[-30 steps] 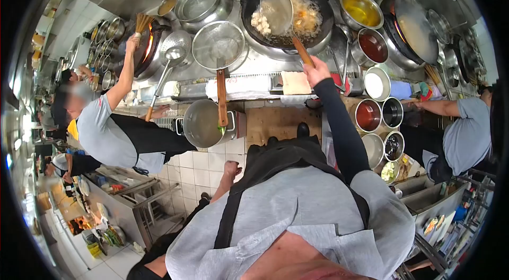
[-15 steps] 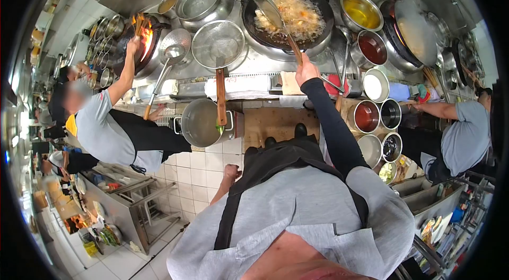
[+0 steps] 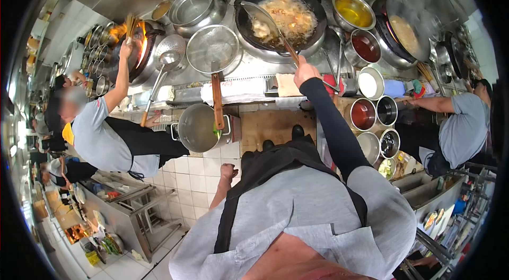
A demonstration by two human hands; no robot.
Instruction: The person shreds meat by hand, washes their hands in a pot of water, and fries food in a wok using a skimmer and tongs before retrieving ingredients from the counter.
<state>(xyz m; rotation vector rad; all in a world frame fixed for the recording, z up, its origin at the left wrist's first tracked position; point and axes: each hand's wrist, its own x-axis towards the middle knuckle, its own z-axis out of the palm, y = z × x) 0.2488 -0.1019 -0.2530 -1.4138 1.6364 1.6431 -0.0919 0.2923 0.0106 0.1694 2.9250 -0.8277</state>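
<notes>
My right hand is wrapped round the wooden handle of a wide round strainer. The strainer's head is tilted over the left side of a black wok. Pale pieces of food bubble in the wok's hot oil, some beside the strainer's edge. Away from the stove, my left hand hangs low by my side, its fingers curled in with nothing seen in them.
A mesh strainer and perforated ladle rest left of the wok, above a large pot. Bowls of yellow liquid and red sauce stand right. Co-workers flank me; flames rise from the left wok.
The strainer's head has dipped lower towards the food at the wok's left side, my right hand still on its handle. The whole view has shifted slightly. My left hand stays low.
</notes>
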